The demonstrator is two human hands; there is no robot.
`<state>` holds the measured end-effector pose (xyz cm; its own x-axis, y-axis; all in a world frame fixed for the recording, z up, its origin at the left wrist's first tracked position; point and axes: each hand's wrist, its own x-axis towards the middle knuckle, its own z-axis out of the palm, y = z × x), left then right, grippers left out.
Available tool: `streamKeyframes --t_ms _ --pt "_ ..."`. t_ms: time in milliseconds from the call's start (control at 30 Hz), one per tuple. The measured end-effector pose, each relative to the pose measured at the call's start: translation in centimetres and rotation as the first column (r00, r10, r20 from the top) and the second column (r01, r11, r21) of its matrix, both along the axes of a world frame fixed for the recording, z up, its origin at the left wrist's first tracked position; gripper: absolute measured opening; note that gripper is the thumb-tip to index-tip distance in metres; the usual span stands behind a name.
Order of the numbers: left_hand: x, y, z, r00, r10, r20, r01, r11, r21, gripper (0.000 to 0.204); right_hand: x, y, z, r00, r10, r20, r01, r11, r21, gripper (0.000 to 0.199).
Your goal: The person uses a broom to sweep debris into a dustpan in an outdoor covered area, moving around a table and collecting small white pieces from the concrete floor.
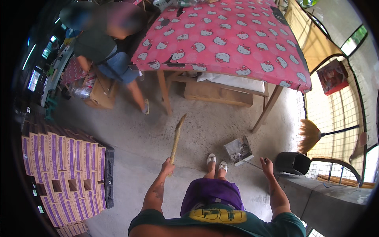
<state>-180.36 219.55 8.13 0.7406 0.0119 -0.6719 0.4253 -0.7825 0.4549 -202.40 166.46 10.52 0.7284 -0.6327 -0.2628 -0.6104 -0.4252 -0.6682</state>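
My left hand [168,167] is closed around the near end of a long yellowish stick [175,142]. It points away from me over the floor, and its far end is brown and slightly bent; I cannot make out bristles on it. On the right, my right hand [267,166] is closed at the end of the thin rod handle of a dustpan [238,150]. The dustpan is a grey box-shaped metal pan resting on the concrete floor. Scraps of litter lie inside it. My feet in white shoes stand just left of the pan.
A pink-covered table [221,39] stands ahead, with a cardboard box [217,94] underneath. Another person [94,47] bends at the left. Stacked cartons [63,170] fill the lower left. A black bin [292,163], a fan-shaped broom [310,135] and a concrete ledge [316,197] are at right.
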Motion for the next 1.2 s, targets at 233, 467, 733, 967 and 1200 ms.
streamKeyframes --t_ms 233,467,733,967,1200 --pt "5.7 0.7 0.7 1.0 -0.018 -0.005 0.018 1.0 0.007 0.052 1.0 -0.7 -1.1 0.997 -0.029 -0.071 0.027 0.999 -0.03 0.046" --pt "17.2 -1.2 -3.8 1.0 -0.021 -0.014 0.021 1.0 -0.013 0.067 2.3 -2.0 -1.3 0.985 -0.046 -0.166 0.034 0.996 -0.079 0.046" --pt "31.0 -8.9 -17.0 0.954 0.237 -0.183 -0.271 0.944 -0.187 0.029 3.3 -1.5 -2.1 0.954 -0.118 -0.274 0.115 0.993 -0.029 0.047" --pt "19.5 -27.3 -20.5 0.999 -0.018 -0.043 0.025 0.986 0.166 0.034 3.9 -0.5 -4.9 0.959 -0.142 -0.247 0.142 0.99 -0.019 0.047" --pt "-6.3 -25.0 -15.0 0.875 -0.458 -0.16 0.477 0.871 0.119 0.046 6.5 1.2 -7.1 0.956 -0.123 -0.266 0.126 0.992 -0.007 0.049"
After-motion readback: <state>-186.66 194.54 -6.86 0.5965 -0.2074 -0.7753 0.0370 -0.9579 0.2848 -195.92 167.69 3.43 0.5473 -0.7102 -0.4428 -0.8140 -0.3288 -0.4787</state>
